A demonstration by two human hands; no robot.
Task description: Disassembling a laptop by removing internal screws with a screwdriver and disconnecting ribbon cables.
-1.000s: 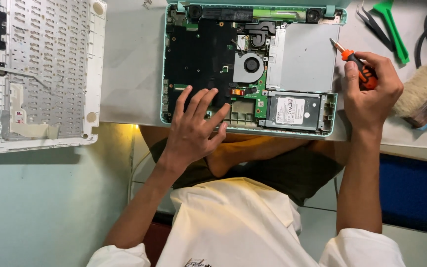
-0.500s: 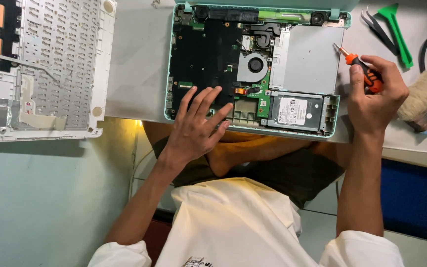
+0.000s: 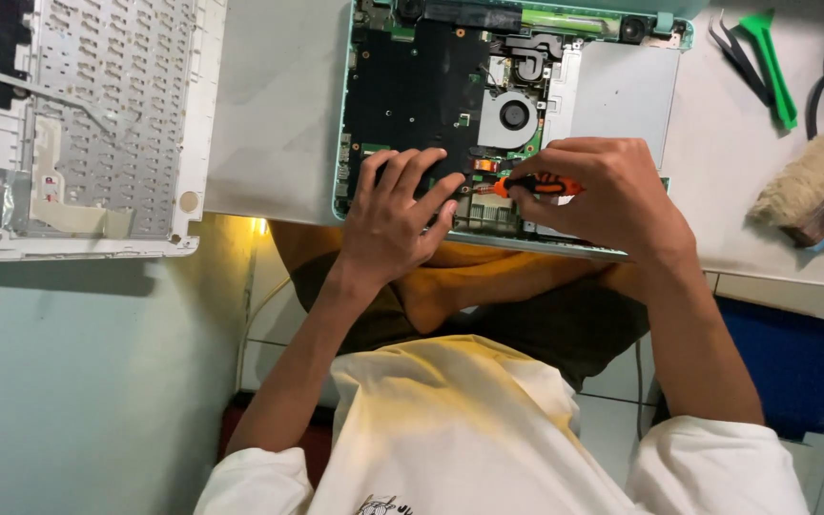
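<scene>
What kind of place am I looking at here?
Probably a small electronics repair bench: an opened mint-green laptop base with its circuit board bared, a detached white keyboard panel, and a green plastic pry tool lie on the white table.

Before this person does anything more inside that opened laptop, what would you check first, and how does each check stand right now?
1. Left hand steadies the laptop: ok, flat on the board.
2. Right hand grips the screwdriver: ok.
3. Tip seated in a screw: cannot tell, too small to see.
4. Fan free of fingers: ok.
5. Keyboard cover set aside: ok.
6. Brush off the laptop: ok.
</scene>
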